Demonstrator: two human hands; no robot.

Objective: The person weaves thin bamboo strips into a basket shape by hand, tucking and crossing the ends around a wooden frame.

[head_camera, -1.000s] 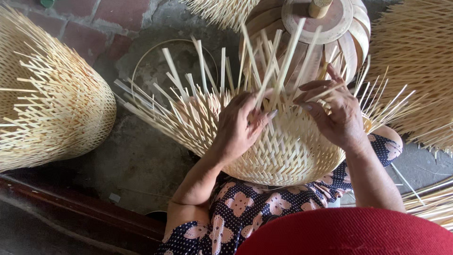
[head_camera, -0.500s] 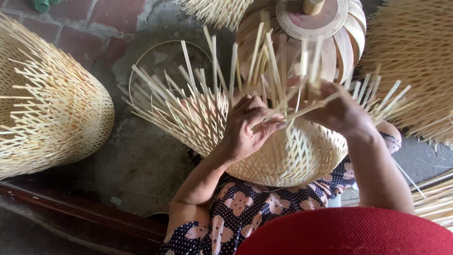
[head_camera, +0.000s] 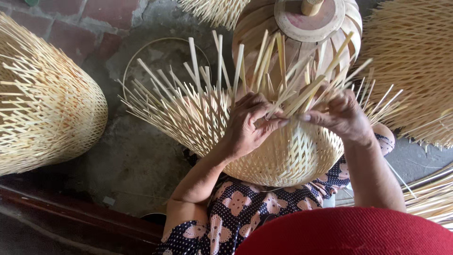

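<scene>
A half-woven bamboo basket (head_camera: 278,156) rests on my lap, its loose strips (head_camera: 198,85) fanning up and outward from the rim. My left hand (head_camera: 250,125) lies on the woven wall with fingers curled, pinching pale bamboo strips at the rim. My right hand (head_camera: 342,115) is just to its right and grips other strips (head_camera: 311,89) of the same bundle. The two hands' fingertips almost meet over the rim. The lower part of the basket is hidden behind my forearms and patterned clothing.
A finished woven basket (head_camera: 42,108) lies on its side at the left. A wooden mould with a round cap (head_camera: 309,19) stands behind the basket. More woven pieces (head_camera: 415,56) fill the right. A thin hoop (head_camera: 141,56) lies on the concrete floor, and a dark beam (head_camera: 71,212) runs lower left.
My hands have drawn together at the rim. The right hand came down and left onto the strips, and several upright strips now bend across between the fingers.
</scene>
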